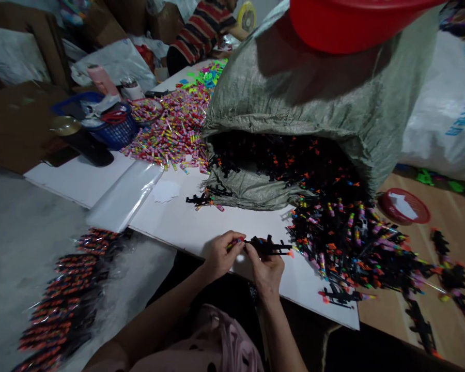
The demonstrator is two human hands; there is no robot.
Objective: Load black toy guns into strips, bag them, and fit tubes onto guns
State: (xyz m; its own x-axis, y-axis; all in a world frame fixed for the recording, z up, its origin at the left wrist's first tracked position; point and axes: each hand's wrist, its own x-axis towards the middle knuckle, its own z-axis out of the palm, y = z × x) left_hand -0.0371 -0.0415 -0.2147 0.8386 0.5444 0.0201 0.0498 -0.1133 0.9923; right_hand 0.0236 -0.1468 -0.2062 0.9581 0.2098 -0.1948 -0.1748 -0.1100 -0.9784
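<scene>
My left hand (219, 256) pinches a small colourful tube (233, 245) at the rear end of a black toy gun (269, 247). My right hand (270, 272) is wrapped around the toy gun's body from below. An orange tip points to the right. Both hands are close together over the front edge of the white tabletop (170, 217). The tube meets the gun's end, but my fingers partly hide the joint. A loose toy gun (197, 200) lies beyond my left hand, and a large heap of toy guns (344, 243) lies to the right.
A grey woven sack (318, 103) opens towards me, with toy guns inside. Colourful tubes (174, 124) are heaped behind, beside a blue basket (118, 129). A red basin (356, 26) overhangs the sack. Bagged toys (62, 294) lie on the left floor. A person in stripes (201, 31) works behind.
</scene>
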